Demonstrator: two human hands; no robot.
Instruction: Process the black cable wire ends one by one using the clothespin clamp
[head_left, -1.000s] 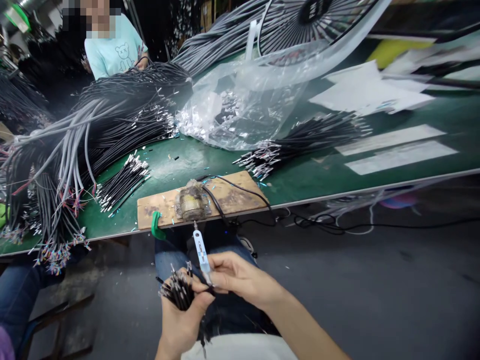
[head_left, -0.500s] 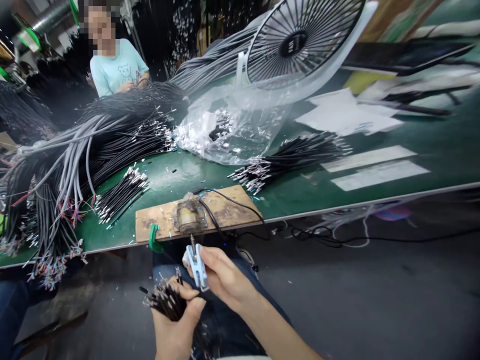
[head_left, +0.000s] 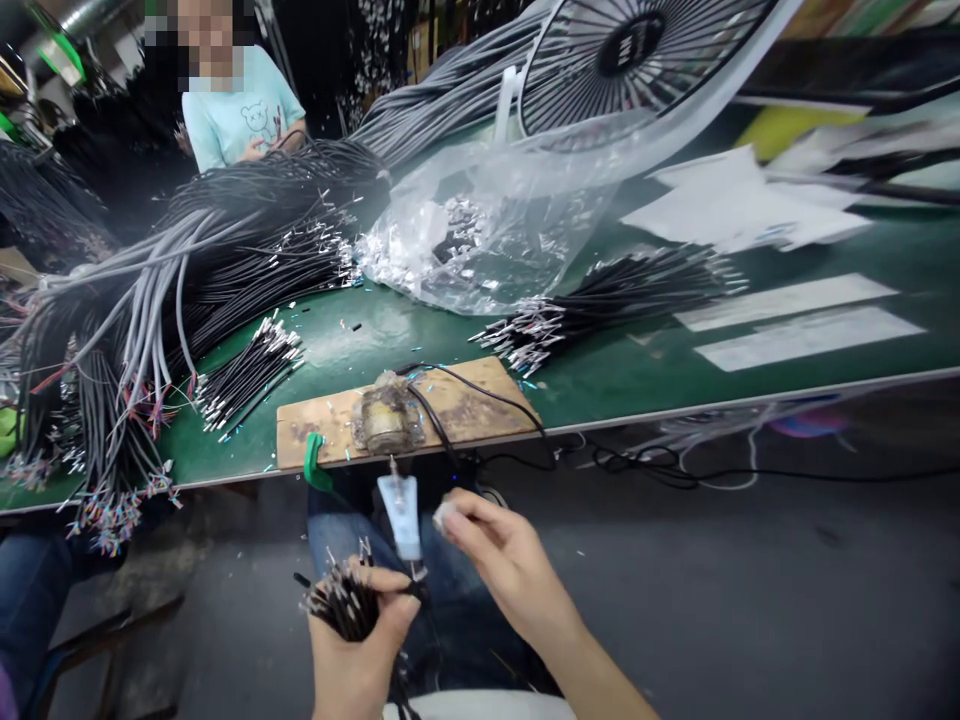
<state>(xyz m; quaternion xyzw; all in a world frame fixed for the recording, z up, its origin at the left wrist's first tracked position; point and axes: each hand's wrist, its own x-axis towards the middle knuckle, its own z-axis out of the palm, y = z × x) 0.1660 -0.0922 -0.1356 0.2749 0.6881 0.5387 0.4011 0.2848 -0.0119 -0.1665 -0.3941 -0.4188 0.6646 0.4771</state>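
Note:
My left hand [head_left: 358,650] is closed round a bundle of short black wires [head_left: 341,605] with bare metal ends, held over my lap. A pale blue flat piece [head_left: 398,515] stands up from beside its thumb, and its thin tip points at the small motor [head_left: 386,420] on the table's edge. Just right of the blue piece, my right hand [head_left: 499,560] is not touching it. Thumb and forefinger are pinched on something small and pale that I cannot make out.
The motor sits on a wooden board [head_left: 472,400] fixed to the green table [head_left: 637,370] by a green clamp [head_left: 315,468]. Cable heaps [head_left: 187,260], wire bundles [head_left: 615,295], a plastic bag [head_left: 487,230] and a fan [head_left: 637,50] lie beyond. A person in a light-blue shirt [head_left: 244,115] works opposite.
My right hand held the blue piece before. It has let go and shifted a little to the right, while the piece stays upright by my left thumb.

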